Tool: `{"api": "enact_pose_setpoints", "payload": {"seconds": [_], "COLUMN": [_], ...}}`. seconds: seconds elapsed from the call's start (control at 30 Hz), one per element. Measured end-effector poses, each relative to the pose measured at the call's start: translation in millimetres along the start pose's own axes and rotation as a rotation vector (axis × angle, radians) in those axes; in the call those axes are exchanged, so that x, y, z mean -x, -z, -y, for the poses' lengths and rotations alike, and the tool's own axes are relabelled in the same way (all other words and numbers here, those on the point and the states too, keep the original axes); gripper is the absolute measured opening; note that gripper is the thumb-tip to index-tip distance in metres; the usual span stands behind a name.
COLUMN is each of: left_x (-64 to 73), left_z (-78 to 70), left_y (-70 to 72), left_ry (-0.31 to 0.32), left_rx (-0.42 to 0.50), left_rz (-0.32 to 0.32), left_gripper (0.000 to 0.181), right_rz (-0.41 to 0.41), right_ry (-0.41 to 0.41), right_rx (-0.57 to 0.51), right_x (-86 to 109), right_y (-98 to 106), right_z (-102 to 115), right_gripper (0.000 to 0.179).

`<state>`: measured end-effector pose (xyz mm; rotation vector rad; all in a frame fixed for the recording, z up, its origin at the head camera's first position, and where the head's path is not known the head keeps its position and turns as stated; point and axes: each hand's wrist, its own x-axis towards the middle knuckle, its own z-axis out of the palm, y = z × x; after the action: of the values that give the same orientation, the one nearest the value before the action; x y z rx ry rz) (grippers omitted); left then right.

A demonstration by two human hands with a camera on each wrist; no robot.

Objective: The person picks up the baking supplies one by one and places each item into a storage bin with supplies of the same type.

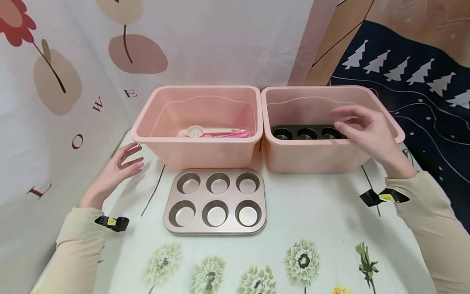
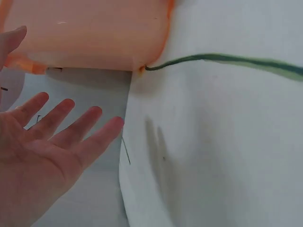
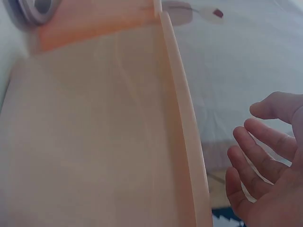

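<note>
My left hand (image 1: 119, 169) hangs with spread fingers beside the left pink bin (image 1: 198, 153), holding nothing. In the left wrist view its palm and outstretched fingers (image 2: 102, 130) show below the bin's wall. My right hand (image 1: 367, 128) is over the front rim of the right pink bin (image 1: 312, 157), fingers loosely bent with nothing between them. Inside that bin sits a dark muffin pan (image 1: 295, 131). The left bin holds a cream measuring spoon (image 1: 195, 131) and pink utensils (image 1: 235, 134). A champagne-coloured muffin pan (image 1: 227, 206) with several cups lies on the table before the left bin.
The two bins stand side by side at the back of the table (image 1: 304, 212), against a printed curtain (image 1: 220, 45). A pale cloth with dandelion prints covers the table. Dark fabric with white trees (image 1: 407, 69) hangs at the right.
</note>
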<state>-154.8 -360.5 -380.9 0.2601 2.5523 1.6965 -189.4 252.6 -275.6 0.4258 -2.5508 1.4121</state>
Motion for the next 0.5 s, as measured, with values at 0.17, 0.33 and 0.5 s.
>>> {"api": "enact_pose_setpoints", "payload": {"seconds": [0.17,0.33,0.5], "left_x": [5.7,11.0,17.4], "left_z": [5.6,12.4,15.2], "left_y": [-3.2,-5.3,-8.0], "left_ry": [-0.023,-0.063,-0.045], "left_rx": [0.033,0.171,0.156], "left_rz": [0.030,0.075,0.097], "left_gripper": [0.063,0.059,0.058], "right_rz": [-0.041,-0.067,-0.088], "right_ry": [-0.034,-0.077,-0.178], "right_rx": [0.036,0.073,0.152], "right_x": [9.2,15.9,19.8], "right_y": [18.5,33.6,45.5], "right_z": [-10.0,-19.0,-28.4], "right_gripper": [0.033,0.037,0.043]}}
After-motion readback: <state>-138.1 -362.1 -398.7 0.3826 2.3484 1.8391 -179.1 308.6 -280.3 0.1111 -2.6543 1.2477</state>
